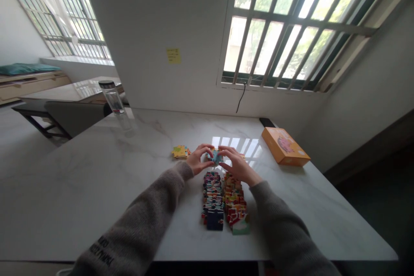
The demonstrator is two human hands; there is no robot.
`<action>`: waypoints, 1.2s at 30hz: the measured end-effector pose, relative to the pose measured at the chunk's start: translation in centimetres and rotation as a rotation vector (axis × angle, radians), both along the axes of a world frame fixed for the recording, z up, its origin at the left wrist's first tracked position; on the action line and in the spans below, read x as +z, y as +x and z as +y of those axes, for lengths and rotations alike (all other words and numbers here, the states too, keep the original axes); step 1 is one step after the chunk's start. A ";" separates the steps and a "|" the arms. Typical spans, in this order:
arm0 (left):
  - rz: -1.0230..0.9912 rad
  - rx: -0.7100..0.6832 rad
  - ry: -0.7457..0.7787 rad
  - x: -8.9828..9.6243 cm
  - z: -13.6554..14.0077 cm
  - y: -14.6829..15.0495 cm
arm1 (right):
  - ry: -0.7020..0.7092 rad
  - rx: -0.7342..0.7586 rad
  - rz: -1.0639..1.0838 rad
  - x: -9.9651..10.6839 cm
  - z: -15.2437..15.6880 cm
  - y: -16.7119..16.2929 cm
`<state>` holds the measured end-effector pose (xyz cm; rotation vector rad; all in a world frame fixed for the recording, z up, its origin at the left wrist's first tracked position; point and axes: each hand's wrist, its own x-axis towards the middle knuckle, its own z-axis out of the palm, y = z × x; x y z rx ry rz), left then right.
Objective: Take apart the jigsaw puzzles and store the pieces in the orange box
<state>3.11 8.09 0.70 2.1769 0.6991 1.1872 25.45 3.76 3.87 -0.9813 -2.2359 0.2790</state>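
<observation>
Between my two hands are light-blue jigsaw puzzle pieces [215,158], low over the marble-patterned table. My left hand [201,158] grips their left side with thumb and fingers. From the right, my right hand [236,163] closes its fingers on the same pieces; how many there are I cannot tell. Just below my hands lie two long rows of overlapping puzzle pieces, a dark blue row [214,202] and a red and orange row [235,202]. A small yellow pile of puzzle pieces [180,152] rests left of my left hand.
An orange box [286,146] lies at the table's right, with a black object [267,123] behind it. A clear bottle [112,98] with a dark lid stands at the far left edge. The white table [129,189] meets a wall bearing a yellow note [174,55].
</observation>
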 end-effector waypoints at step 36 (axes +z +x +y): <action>-0.030 0.218 0.099 -1.1 -1.1 0.6 | -0.474 -0.097 0.476 -2.5 1.5 -1.1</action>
